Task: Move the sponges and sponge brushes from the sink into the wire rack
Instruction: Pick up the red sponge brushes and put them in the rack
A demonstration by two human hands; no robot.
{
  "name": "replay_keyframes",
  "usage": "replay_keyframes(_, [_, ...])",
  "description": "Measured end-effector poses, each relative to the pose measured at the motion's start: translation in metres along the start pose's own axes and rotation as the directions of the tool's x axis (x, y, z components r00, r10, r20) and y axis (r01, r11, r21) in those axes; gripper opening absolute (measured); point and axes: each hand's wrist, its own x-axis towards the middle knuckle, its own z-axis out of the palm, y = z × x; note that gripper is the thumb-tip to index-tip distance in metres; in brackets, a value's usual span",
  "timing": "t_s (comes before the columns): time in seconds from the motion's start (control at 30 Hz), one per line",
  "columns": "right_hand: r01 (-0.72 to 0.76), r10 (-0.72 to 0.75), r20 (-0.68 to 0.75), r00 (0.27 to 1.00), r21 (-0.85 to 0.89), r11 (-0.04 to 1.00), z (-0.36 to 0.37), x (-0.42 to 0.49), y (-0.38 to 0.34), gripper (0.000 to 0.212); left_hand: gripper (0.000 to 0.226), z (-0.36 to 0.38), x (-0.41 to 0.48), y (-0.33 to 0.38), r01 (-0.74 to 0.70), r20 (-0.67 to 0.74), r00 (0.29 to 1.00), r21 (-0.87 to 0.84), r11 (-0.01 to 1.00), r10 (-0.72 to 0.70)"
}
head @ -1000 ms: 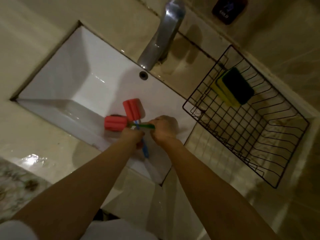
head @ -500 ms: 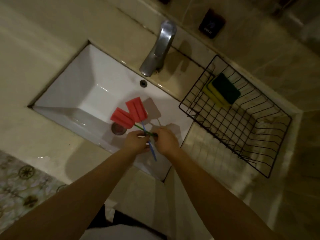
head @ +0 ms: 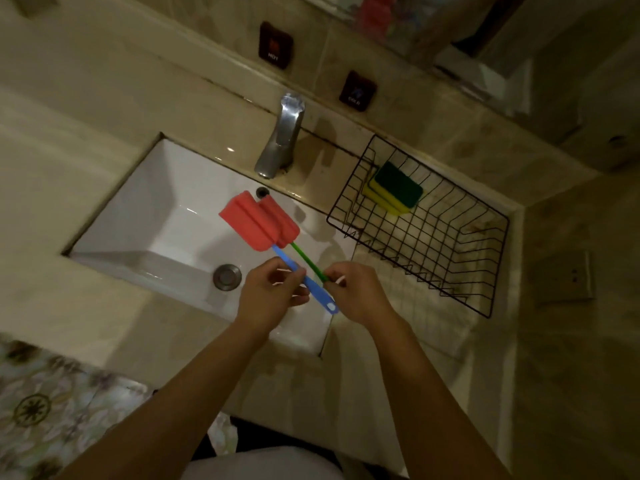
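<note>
Two sponge brushes are up in the air over the white sink (head: 145, 216), their red foam heads pressed side by side above the right part of the basin: the blue-handled sponge brush (head: 242, 223) has the nearer, left head, and the green-handled sponge brush (head: 282, 220) has its head just behind, toward the faucet (head: 282, 133). The two handles run down and to the right and cross close to the hands. The left hand (head: 270, 296) has its fingers closed round the blue handle, whose end sticks out past the hand on the right; the right hand (head: 360, 292) pinches the near end of the green handle between its fingers. Neither brush touches the basin, and nothing else lies in the part of the sink that shows, only the drain (head: 227, 277). To the right, on the beige worktop (head: 52, 188), stands the black wire rack (head: 485, 258), with two yellow-and-green sponges (head: 394, 190) stacked in its far left corner. Judging by this, the sponges are already moved and the brushes are lifted but not yet delivered; what is left is to carry both to the right over the rack's rim and lay them inside, where most of the floor is free.
</note>
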Motion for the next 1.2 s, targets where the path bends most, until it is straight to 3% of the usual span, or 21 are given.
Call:
replay_keyframes(0.2, [-0.046, 0.043, -0.248, 0.968, -0.007, 0.999, -0.039, -0.011, 0.000, 0.012, 0.013, 0.027, -0.005, 0.022, -0.065, 0.047, 0.996, -0.144, 0.987, 0.073])
replay_keyframes(0.37, [-0.185, 0.155, -0.541, 0.826, -0.001, 0.983, -0.074, 0.003, 0.037, 0.025, 0.015, 0.058, -0.008, 0.023, -0.055, 0.078, 0.994, -0.230, 0.972, 0.075])
replay_keyframes(0.73, [-0.541, 0.497, -0.429, 0.754, 0.024, 0.841, -0.091, 0.059, 0.121, 0.037, 0.018, 0.100, 0.011, 0.010, -0.010, 0.124, 0.992, -0.181, 0.983, 0.033])
replay_keyframes(0.93, [-0.490, 0.404, -0.423, 0.811, -0.112, 0.865, -0.098, 0.087, 0.133, 0.033, 0.014, 0.103, 0.022, 0.005, 0.010, 0.135, 0.991, -0.162, 0.987, 0.012])
replay_keyframes(1.07, [-0.534, 0.457, -0.391, 0.799, -0.110, 0.838, -0.105, 0.098, 0.135, 0.027, 0.016, 0.103, 0.024, 0.001, 0.031, 0.134, 0.991, -0.165, 0.986, -0.009])
replay_keyframes(1.13, [-0.514, 0.435, -0.441, 0.785, -0.072, 0.855, -0.108, 0.097, 0.125, 0.023, 0.015, 0.103, 0.026, -0.001, 0.034, 0.132, 0.991, -0.151, 0.988, -0.014])
replay_keyframes(1.2, [-0.403, 0.378, -0.549, 0.745, 0.082, 0.912, -0.108, 0.086, 0.105, 0.017, 0.014, 0.105, 0.029, -0.004, 0.040, 0.128, 0.991, -0.133, 0.990, -0.023])
